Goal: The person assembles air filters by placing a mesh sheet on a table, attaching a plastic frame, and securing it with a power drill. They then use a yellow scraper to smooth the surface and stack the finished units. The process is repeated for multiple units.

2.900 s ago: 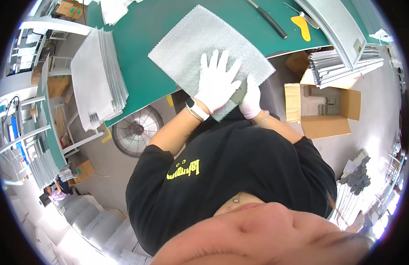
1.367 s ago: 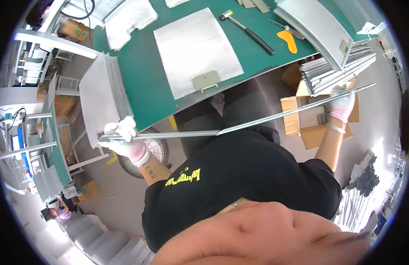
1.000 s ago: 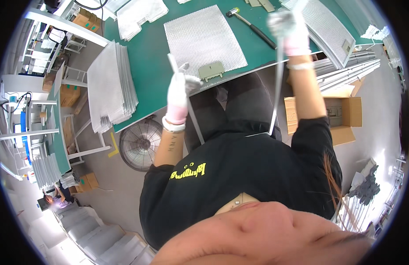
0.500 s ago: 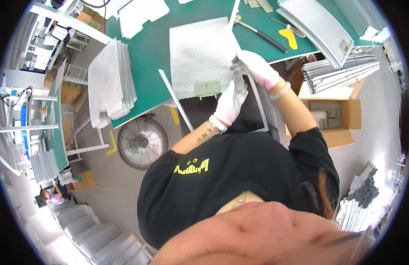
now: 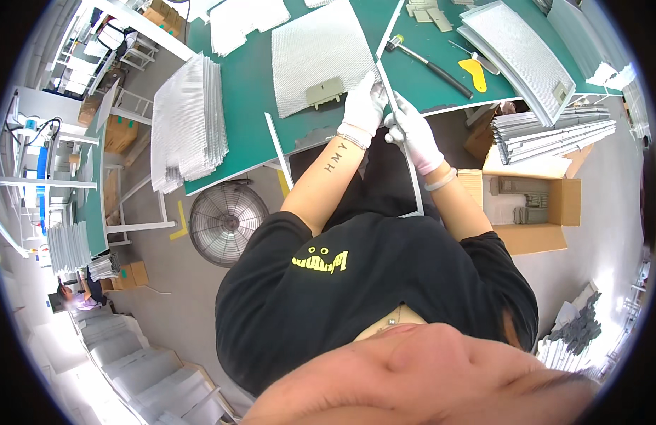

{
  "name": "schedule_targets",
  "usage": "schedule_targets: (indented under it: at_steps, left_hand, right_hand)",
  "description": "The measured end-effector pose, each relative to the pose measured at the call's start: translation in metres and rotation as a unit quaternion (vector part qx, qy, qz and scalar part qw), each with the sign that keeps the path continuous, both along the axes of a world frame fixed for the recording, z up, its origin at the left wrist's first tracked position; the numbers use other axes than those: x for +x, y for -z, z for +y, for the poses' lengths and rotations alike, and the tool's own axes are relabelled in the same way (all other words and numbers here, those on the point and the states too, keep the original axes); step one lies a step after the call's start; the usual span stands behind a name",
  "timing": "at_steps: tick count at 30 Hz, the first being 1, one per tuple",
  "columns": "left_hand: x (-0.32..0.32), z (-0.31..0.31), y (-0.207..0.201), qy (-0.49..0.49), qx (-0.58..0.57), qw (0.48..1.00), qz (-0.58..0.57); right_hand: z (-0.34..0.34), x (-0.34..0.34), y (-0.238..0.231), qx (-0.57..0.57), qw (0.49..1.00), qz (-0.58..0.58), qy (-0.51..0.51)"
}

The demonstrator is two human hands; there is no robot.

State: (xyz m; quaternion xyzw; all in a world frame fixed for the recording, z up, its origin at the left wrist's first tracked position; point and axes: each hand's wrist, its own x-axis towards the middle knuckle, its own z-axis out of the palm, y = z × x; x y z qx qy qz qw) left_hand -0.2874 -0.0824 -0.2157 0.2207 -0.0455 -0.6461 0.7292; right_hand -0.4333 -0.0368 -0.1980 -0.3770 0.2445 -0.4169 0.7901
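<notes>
- We see the left hand (image 5: 365, 105), white-gloved, closed about a pale metal strip (image 5: 415, 184), its fingers gathered just below the point where the strip bends.
- We find the right hand (image 5: 415, 134), also gloved, just beside it and a little nearer the body, thumb and fingers curled onto the same strip.
- The strip slants from the top edge of view, over the green table (image 5: 246, 106), down to a corner at the front of the black shirt (image 5: 370, 283).
- A second pale strip (image 5: 279, 150) stands left of the left forearm; we cannot tell whether it joins the first, as the arm and shirt hide what lies between.
- Beyond the hands, a mesh panel (image 5: 314, 49) lies on the table, with a grey-green plate (image 5: 324, 91) at its near edge.
- To its right we note a black-handled hammer (image 5: 448, 79) and a yellow sole-shaped piece (image 5: 474, 75).
- Stacked mesh sheets (image 5: 186, 120) sit at the table's left end; framed mesh panels (image 5: 519, 57) lie at the right.
- Below, we log a round fan (image 5: 229, 230) at left and an open cardboard box (image 5: 537, 240) at right, grey parts (image 5: 529, 198) inside.
</notes>
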Motion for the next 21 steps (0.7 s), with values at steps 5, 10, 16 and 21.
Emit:
schedule_targets:
  at_steps: [5,10,16,21]
  left_hand:
    - [0.003,0.010,-0.021,-0.050,-0.022,0.633,-0.772]
    - [0.013,-0.006,0.010,-0.083,-0.111,0.820,-0.555]
    - [0.010,-0.010,0.014,-0.107,-0.063,0.799,-0.588]
    - [0.004,-0.001,-0.002,-0.038,-0.051,0.800,-0.597]
  right_hand:
    - [0.020,-0.001,-0.009,-0.071,0.981,0.172,0.054]
    - [0.025,0.006,-0.016,-0.069,0.981,0.171,0.054]
    - [0.013,0.004,-0.013,-0.039,0.991,0.127,0.031]
    - [0.012,0.010,-0.014,-0.046,0.991,0.117,0.053]
